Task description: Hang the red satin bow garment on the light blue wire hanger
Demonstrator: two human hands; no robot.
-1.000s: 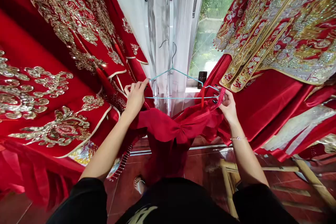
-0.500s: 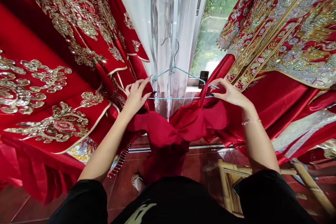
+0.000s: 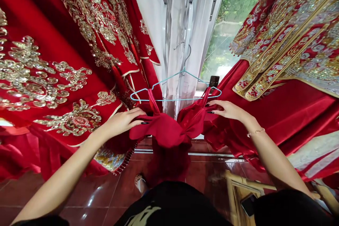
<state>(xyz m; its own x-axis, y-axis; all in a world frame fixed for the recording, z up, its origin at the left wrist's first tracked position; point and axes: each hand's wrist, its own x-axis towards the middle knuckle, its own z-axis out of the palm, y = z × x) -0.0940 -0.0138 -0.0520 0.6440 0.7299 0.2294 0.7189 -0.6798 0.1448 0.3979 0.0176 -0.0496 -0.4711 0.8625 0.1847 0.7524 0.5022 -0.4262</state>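
A red dress (image 3: 166,130) with thin shoulder straps hangs by both straps from a light blue wire hanger (image 3: 172,100). The hanger's metal hook points up, in front of white curtains. My left hand (image 3: 127,120) pinches the dress's ruffled top edge at its left side, below the hanger's left end. At the right side, my right hand (image 3: 226,109) has its thumb and fingers closed on the dress fabric just under the strap. Neither hand touches the hanger. The dress's lower part drops toward the floor in shadow.
Red garments with gold beadwork (image 3: 76,120) hang close on the left, and an embroidered red jacket (image 3: 291,53) on the right. A silver rack post (image 3: 169,42) stands ahead. Below right is a bamboo stool (image 3: 231,190) with a phone (image 3: 248,204) on it.
Both hands have left the hanger's ends and moved down to the sides of the dress top. The straps now hang on the hanger, its two ends exposed.
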